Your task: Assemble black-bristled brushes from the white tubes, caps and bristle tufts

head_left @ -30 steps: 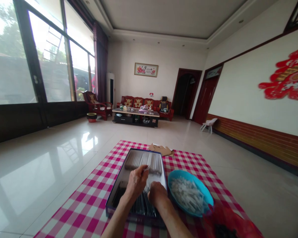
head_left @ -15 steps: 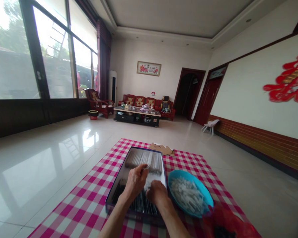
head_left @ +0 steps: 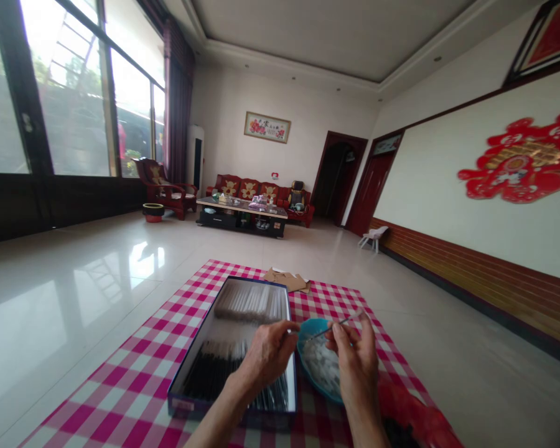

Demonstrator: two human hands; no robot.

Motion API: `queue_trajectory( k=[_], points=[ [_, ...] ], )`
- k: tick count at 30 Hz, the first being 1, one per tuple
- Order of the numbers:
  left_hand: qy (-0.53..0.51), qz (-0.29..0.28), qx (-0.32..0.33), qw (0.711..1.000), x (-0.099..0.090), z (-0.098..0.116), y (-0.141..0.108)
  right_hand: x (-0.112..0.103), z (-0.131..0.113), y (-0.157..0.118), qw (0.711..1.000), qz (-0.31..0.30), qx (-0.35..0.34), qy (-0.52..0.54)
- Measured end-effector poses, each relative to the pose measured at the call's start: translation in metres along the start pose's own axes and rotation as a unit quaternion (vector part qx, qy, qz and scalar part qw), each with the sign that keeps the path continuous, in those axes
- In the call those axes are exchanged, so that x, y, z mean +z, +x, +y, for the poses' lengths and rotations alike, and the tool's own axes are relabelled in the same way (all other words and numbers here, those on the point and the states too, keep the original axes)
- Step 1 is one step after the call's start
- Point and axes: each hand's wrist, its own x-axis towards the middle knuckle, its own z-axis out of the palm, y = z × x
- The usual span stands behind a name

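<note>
In the head view, a thin rod (head_left: 331,330) is held up in the air, pinched firmly between the thumb and fingertips of the right hand (head_left: 354,354), with the hand raised and the rest of its fingers loosely curled. The rod is slanted down across the gap between the hands, and its lower end points toward the left hand (head_left: 266,354). That hand is held just above the box, with its thumb and forefinger drawn almost together near the rod's end. Whether anything is held by them cannot be told, as the pinch is too small to make out. Directly below and to the left of the left hand lies a long dark box (head_left: 202,330) with a white lining. Rows of dark rods (head_left: 210,373) are laid in its near half, under the left wrist, and a pale bundle of rods (head_left: 247,303) lies in its far half, beyond the left hand. Beneath the right hand, a blue plastic bowl (head_left: 302,361) of small white pieces (head_left: 320,364) is partly hidden. A red plastic bag (head_left: 410,410) lies below and to the right of the right hand, and flattened cardboard (head_left: 284,280) lies beyond both hands. All of these rest on a pink-and-white checked cloth (head_left: 98,417).
</note>
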Motion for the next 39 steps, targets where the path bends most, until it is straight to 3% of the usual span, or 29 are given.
queue_trajectory(
  k=[3,8,17,23,28,31,36,39],
  points=[
    [0.005,-0.023,0.002,1.0,0.006,0.001,-0.002,0.002,-0.005,-0.001,0.999,0.017,-0.019,0.022],
    [0.002,-0.03,-0.005,1.0,0.009,0.001,-0.005,0.01,-0.005,-0.006,0.998,-0.015,-0.052,0.038],
    [0.022,-0.015,0.0,1.0,0.004,-0.001,-0.007,0.023,0.006,-0.014,0.997,-0.042,-0.04,0.041],
    [0.045,-0.006,-0.016,0.999,-0.002,-0.003,-0.007,0.033,0.012,-0.023,0.994,-0.102,-0.033,-0.013],
    [0.041,0.014,-0.027,0.999,-0.005,-0.003,-0.006,0.037,0.009,-0.027,0.983,-0.149,-0.087,-0.06],
    [0.06,0.017,-0.031,0.998,-0.009,-0.007,-0.006,0.033,0.003,-0.027,0.965,-0.21,-0.115,-0.106],
    [0.117,0.007,-0.061,0.991,-0.019,-0.014,-0.005,0.005,-0.004,-0.013,0.94,-0.181,-0.11,-0.269],
    [0.138,-0.01,-0.057,0.989,-0.023,-0.013,-0.006,-0.015,-0.002,-0.005,0.9,-0.231,-0.096,-0.357]
  ],
)
